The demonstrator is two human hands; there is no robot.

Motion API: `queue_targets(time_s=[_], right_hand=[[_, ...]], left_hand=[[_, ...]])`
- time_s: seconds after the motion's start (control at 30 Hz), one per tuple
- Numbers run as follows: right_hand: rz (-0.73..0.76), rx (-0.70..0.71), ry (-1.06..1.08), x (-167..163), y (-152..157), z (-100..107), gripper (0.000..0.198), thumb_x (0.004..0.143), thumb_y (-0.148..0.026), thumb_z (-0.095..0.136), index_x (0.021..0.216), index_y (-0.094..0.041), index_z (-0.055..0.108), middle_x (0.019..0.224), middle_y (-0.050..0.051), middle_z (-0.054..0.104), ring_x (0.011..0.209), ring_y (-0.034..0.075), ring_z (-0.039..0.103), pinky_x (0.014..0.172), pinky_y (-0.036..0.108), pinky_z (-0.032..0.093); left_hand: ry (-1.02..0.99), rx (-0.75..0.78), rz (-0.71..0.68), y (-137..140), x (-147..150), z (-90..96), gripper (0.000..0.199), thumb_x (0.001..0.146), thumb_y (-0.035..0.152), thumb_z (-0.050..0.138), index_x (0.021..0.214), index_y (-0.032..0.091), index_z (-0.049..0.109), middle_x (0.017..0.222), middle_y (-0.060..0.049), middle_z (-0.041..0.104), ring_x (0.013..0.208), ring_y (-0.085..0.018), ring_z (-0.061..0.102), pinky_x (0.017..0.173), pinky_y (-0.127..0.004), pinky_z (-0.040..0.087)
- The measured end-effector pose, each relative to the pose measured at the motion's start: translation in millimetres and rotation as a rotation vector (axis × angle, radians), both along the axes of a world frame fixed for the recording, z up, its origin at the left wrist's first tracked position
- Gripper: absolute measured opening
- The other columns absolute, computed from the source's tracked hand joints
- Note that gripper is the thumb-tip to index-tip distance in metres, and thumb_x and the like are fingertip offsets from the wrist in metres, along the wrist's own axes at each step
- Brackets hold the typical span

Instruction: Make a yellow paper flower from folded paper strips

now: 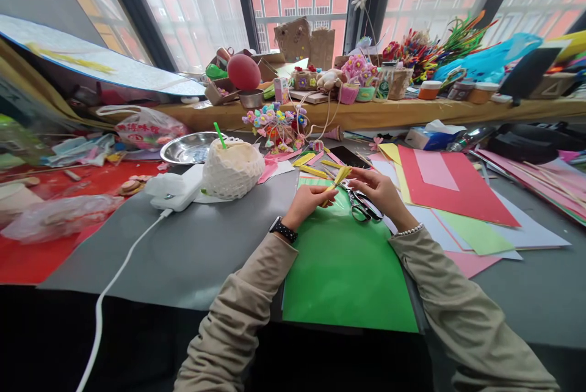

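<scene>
My left hand (311, 201) pinches the lower end of a folded yellow paper piece (341, 176), which fans out at its top. On its other side, my right hand (373, 187) has its fingertips closed at the fanned end of that paper. Both hands are above a green sheet (345, 270) lying on the grey table. Just under my right hand are scissors (361, 210), their handles toward me and their blades partly hidden. Yellow paper strips (314, 171) and pink ones lie beyond my hands, near a dark phone (348, 157).
Left of my hands stands a netted coconut (232, 169) with a green straw, beside a white charger (178, 190) and a metal plate (190, 148). Red card (458, 196) and other coloured sheets lie at right. A bunch of small craft flowers (277, 126) stands ahead below a crowded ledge.
</scene>
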State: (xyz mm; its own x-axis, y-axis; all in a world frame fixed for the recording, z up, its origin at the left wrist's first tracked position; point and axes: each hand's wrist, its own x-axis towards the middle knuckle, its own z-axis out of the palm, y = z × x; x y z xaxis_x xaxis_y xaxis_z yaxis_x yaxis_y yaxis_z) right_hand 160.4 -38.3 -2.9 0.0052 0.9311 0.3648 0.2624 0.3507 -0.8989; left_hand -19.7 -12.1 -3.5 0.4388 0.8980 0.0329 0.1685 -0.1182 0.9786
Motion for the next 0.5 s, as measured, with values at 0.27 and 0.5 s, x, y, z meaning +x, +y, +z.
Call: queue_targets(time_s=[0.27,0.5], right_hand=[[-0.029,0.055,-0.046,0,4,-9,0.033,0.07,-0.037,0.059,0.095,-0.016,0.056,0.087,0.008,0.063,0.076,0.017,0.061,0.065,0.031,0.051],[-0.095,-0.005,-0.01,-2,6,-11,0.036,0.064,-0.04,0.064,0.09,-0.017,0.054,0.082,0.006,0.063,0.073,0.017,0.06,0.063,0.032,0.05]], left_hand=[[-0.013,0.09,0.053,-1,2,-4.8,0.031,0.068,0.039,0.058,0.071,0.009,0.062,0.057,-0.002,0.059,0.05,-0.008,0.054,0.052,-0.019,0.044],[-0.048,0.338,0.064,-1,3,-13.8,0.038,0.073,0.043,0.051,0.096,0.013,0.054,0.067,-0.004,0.063,0.058,-0.012,0.061,0.057,-0.023,0.049]])
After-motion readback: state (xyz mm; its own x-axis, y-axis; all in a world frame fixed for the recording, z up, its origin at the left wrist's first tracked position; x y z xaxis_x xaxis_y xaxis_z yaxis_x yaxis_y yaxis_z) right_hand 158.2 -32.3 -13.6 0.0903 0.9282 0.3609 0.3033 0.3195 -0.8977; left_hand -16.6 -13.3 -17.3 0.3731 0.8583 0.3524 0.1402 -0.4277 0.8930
